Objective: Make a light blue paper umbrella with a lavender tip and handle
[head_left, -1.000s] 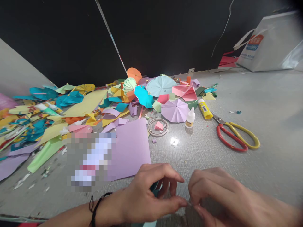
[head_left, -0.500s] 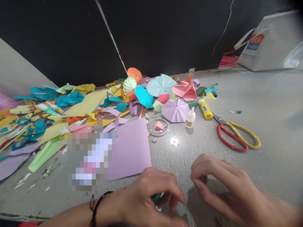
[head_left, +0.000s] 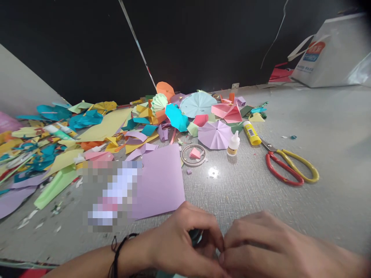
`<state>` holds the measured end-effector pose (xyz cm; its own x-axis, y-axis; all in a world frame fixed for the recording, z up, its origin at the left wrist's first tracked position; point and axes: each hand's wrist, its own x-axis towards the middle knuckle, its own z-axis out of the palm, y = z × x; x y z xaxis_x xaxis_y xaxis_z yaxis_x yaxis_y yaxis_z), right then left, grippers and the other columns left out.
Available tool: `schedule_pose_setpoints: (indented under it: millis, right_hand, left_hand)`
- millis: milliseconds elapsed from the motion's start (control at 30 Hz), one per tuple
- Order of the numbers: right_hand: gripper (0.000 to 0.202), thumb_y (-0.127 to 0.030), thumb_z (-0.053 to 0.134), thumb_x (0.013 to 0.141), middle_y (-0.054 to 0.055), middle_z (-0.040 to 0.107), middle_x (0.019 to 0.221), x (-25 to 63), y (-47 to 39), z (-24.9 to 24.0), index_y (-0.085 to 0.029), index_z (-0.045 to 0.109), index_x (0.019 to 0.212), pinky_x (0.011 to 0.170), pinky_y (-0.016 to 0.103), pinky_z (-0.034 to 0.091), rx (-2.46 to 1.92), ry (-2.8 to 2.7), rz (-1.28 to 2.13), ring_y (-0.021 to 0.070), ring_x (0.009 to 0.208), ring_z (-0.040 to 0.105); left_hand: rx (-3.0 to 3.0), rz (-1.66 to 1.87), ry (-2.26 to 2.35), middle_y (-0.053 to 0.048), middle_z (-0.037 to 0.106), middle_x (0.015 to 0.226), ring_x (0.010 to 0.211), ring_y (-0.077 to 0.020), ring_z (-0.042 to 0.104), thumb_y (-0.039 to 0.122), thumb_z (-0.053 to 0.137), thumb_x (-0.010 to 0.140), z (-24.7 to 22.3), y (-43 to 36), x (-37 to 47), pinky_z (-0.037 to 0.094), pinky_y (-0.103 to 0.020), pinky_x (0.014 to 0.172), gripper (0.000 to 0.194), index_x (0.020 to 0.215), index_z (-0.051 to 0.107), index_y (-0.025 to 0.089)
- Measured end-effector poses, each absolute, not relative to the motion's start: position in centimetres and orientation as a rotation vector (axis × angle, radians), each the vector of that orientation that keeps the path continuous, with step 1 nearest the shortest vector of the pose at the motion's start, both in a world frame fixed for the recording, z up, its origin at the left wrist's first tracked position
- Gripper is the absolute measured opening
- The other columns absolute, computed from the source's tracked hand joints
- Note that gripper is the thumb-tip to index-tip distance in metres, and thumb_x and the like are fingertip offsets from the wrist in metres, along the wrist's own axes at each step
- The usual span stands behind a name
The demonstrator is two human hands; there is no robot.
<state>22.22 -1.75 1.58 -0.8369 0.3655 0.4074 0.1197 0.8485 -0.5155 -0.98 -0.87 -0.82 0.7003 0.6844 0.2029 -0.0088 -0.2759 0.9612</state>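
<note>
My left hand [head_left: 182,243] and my right hand [head_left: 261,245] meet at the near edge of the grey table [head_left: 290,204], fingertips pressed together. Between the left fingers a small teal paper piece [head_left: 195,236] peeks out; most of it is hidden by the fingers. A black cord bracelet [head_left: 116,255] circles my left wrist. Whether the right fingers also pinch the paper cannot be told. A lilac paper sheet [head_left: 160,181] lies just beyond my left hand.
Red and yellow scissors [head_left: 286,166], a yellow glue stick [head_left: 251,133], a small glue bottle [head_left: 233,143], a wire ring [head_left: 193,155] and a lilac paper umbrella [head_left: 214,134] lie mid-table. Coloured paper scraps [head_left: 58,150] pile at left. A white bag [head_left: 333,54] stands far right.
My right hand had lifted apart from the left half a second ago; it has come back down and now touches the left fingertips again.
</note>
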Motion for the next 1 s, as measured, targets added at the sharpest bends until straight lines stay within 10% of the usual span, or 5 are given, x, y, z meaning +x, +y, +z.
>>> schedule_pose_setpoints:
  millis: [667,1000]
  right_hand:
    - [0.021,-0.016,0.045,0.107,0.004,0.072,0.089,22.3,-2.1,1.7,-0.018,0.064,0.097,0.07,0.028,0.057,-0.44,-2.574,0.625,0.0168,0.077,0.068]
    - [0.015,-0.011,0.048,0.102,-0.002,0.069,0.085,22.4,-1.5,0.3,-0.023,0.056,0.103,0.064,0.024,0.052,-0.695,-2.372,0.604,0.0123,0.068,0.065]
  left_hand:
    - [1.492,0.544,0.679,0.007,0.055,0.057,0.051,-0.0055,0.043,0.035,0.099,0.06,-1.1,-1.2,-0.7,0.034,-0.019,0.05,0.039,0.066,0.067,0.015]
    - [1.427,0.606,0.8,0.003,0.058,0.057,0.049,-0.0068,0.046,0.036,0.078,0.087,0.6,-0.7,-1.1,0.036,-0.02,0.051,0.026,0.076,0.068,0.016]
